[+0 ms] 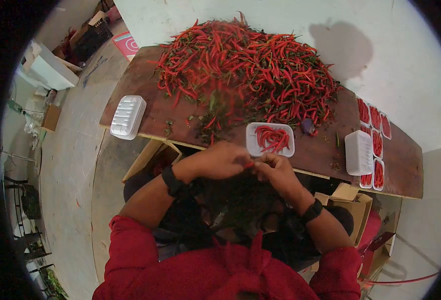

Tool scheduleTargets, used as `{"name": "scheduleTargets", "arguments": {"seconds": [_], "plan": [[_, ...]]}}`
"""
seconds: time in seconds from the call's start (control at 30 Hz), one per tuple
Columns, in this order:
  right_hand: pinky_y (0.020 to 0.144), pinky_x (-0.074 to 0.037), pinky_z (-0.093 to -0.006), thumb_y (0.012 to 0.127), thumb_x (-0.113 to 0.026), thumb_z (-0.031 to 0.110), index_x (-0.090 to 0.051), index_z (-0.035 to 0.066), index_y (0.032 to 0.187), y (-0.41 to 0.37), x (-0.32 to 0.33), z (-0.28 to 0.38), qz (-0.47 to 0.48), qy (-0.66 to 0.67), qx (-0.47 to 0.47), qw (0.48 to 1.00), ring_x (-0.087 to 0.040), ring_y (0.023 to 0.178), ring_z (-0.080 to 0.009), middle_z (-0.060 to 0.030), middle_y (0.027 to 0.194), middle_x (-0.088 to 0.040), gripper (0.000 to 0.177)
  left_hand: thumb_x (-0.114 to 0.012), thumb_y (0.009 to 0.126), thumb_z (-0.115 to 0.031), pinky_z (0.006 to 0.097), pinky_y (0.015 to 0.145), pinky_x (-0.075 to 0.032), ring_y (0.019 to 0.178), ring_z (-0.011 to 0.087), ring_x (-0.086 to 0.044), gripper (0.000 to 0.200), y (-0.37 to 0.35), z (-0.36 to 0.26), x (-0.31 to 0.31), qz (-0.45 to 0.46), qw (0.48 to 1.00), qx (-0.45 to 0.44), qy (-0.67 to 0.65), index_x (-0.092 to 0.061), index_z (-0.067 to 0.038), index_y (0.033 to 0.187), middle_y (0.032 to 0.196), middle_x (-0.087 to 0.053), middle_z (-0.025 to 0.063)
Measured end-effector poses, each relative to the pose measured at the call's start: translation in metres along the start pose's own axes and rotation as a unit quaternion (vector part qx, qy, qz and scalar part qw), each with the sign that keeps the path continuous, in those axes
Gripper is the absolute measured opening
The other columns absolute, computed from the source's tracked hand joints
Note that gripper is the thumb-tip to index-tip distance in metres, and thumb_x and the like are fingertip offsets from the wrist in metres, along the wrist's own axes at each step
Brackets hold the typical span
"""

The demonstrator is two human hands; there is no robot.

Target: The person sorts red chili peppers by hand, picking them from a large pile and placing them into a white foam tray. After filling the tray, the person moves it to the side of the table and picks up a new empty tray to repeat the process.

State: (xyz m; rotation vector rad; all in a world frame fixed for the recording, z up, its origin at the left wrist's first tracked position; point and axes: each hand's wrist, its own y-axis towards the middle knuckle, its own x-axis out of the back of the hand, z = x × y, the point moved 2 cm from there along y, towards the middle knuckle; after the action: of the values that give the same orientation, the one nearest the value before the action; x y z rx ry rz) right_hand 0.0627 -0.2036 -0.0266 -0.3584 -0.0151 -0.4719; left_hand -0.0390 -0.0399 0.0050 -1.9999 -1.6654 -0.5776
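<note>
My left hand (221, 161) and my right hand (279, 174) meet just in front of the table edge, both with fingers pinched together. Between their fingertips shows a bit of a red chili pepper (249, 165); most of it is hidden by the fingers. Right behind my hands, a white tray (250, 145) at the table's front edge holds several red chilies (272, 138). Beyond it, a large heap of red chilies (240, 65) with green stems and leaves covers the back of the brown table (155, 112).
White trays (128, 118) lie upside down at the table's left end, and more white trays (359, 153) stand on the right. Beside those, several chili-filled trays (378, 174) sit in rows. Cardboard boxes (358, 210) are below the table. A white wall (410, 80) rises behind.
</note>
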Motion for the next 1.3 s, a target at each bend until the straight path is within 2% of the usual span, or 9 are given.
{"name": "scheduleTargets", "arguments": {"seconds": [0.13,0.2,0.33,0.4,0.5,0.6,0.67,0.9,1.3], "plan": [[0.061,-0.047,-0.0334,0.079,-0.063,0.021,-0.064,0.001,0.085,0.0,-0.001,0.001,-0.029,-0.135,0.055,0.989,-0.061,0.064,-0.021,-0.0105,0.075,-0.065,0.021,-0.061,0.077,-0.016,0.0364,0.073,-0.048,0.082,0.0266,-0.062,0.023,0.001,-0.002,-0.005,0.004,1.0,-0.002,0.023,-0.06,-0.001,0.095,0.086,-0.064,0.0144],[0.062,-0.048,-0.0381,0.078,-0.06,0.022,-0.064,0.003,0.08,-0.007,-0.007,0.012,-0.086,-0.338,0.201,0.915,-0.063,0.067,-0.0305,-0.0135,0.076,-0.065,0.019,-0.062,0.077,-0.018,0.0372,0.071,-0.048,0.08,0.0271,-0.062,0.023,0.002,-0.004,-0.008,0.017,0.999,0.013,0.043,-0.059,-0.002,0.093,0.085,-0.063,0.0148],[0.061,-0.049,-0.0416,0.078,-0.058,0.022,-0.063,0.004,0.076,-0.01,-0.015,0.015,-0.081,-0.451,0.164,0.873,-0.062,0.068,-0.0347,-0.0144,0.073,-0.064,0.019,-0.064,0.075,-0.021,0.0399,0.067,-0.048,0.076,0.0308,-0.062,0.023,0.005,0.0,-0.018,-0.001,0.996,-0.006,0.087,-0.058,-0.003,0.089,0.081,-0.063,0.0161],[0.06,-0.049,-0.0441,0.079,-0.057,0.024,-0.063,0.006,0.074,-0.008,-0.018,0.009,-0.069,-0.554,0.191,0.808,-0.062,0.066,-0.0342,-0.0149,0.072,-0.063,0.019,-0.064,0.075,-0.022,0.0406,0.066,-0.048,0.075,0.032,-0.062,0.024,0.007,-0.006,-0.016,-0.016,0.993,-0.027,0.11,-0.058,-0.003,0.088,0.08,-0.063,0.0164],[0.057,-0.047,-0.0412,0.073,-0.065,0.027,-0.064,0.007,0.072,-0.005,-0.013,-0.001,-0.075,-0.607,0.148,0.777,-0.061,0.064,-0.032,-0.0124,0.067,-0.061,0.02,-0.064,0.075,-0.021,0.0402,0.068,-0.048,0.078,0.0323,-0.062,0.024,0.011,-0.016,-0.014,0.092,0.98,0.054,0.167,-0.059,-0.003,0.089,0.083,-0.064,0.0157],[0.059,-0.047,-0.0416,0.073,-0.066,0.035,-0.064,0.006,0.076,-0.015,-0.003,0.014,0.036,-0.582,0.071,0.809,-0.061,0.066,-0.0322,-0.0135,0.071,-0.062,0.029,-0.063,0.075,-0.018,0.0384,0.07,-0.049,0.078,0.0302,-0.063,0.022,0.008,-0.004,-0.014,0.011,0.99,0.064,0.123,-0.06,-0.003,0.091,0.083,-0.064,0.015],[0.06,-0.048,-0.0402,0.073,-0.067,0.034,-0.064,0.005,0.079,-0.018,0.0,0.012,0.025,-0.54,0.075,0.838,-0.061,0.067,-0.032,-0.014,0.072,-0.063,0.029,-0.062,0.076,-0.016,0.0361,0.071,-0.049,0.075,0.0262,-0.063,0.019,0.009,0.005,-0.01,-0.096,0.994,0.055,0.025,-0.06,-0.003,0.09,0.083,-0.064,0.0124],[0.068,-0.049,-0.0413,0.076,-0.067,0.027,-0.064,0.003,0.091,-0.01,0.005,0.01,-0.088,-0.25,0.137,0.954,-0.063,0.075,-0.0336,-0.0173,0.083,-0.065,0.028,-0.061,0.077,-0.01,0.0292,0.068,-0.048,0.073,0.0128,-0.059,0.017,0.021,0.007,-0.008,-0.094,0.982,0.104,-0.123,-0.057,-0.002,0.091,0.082,-0.061,0.0057],[0.069,-0.049,-0.0394,0.078,-0.063,0.021,-0.066,0.001,0.091,-0.013,0.003,0.009,-0.057,-0.226,0.102,0.967,-0.065,0.076,-0.0308,-0.0177,0.082,-0.066,0.024,-0.061,0.077,-0.01,0.0266,0.065,-0.048,0.072,0.0117,-0.06,0.023,0.024,0.006,-0.021,-0.11,0.953,0.118,-0.256,-0.057,0.002,0.095,0.084,-0.062,0.007]]}}
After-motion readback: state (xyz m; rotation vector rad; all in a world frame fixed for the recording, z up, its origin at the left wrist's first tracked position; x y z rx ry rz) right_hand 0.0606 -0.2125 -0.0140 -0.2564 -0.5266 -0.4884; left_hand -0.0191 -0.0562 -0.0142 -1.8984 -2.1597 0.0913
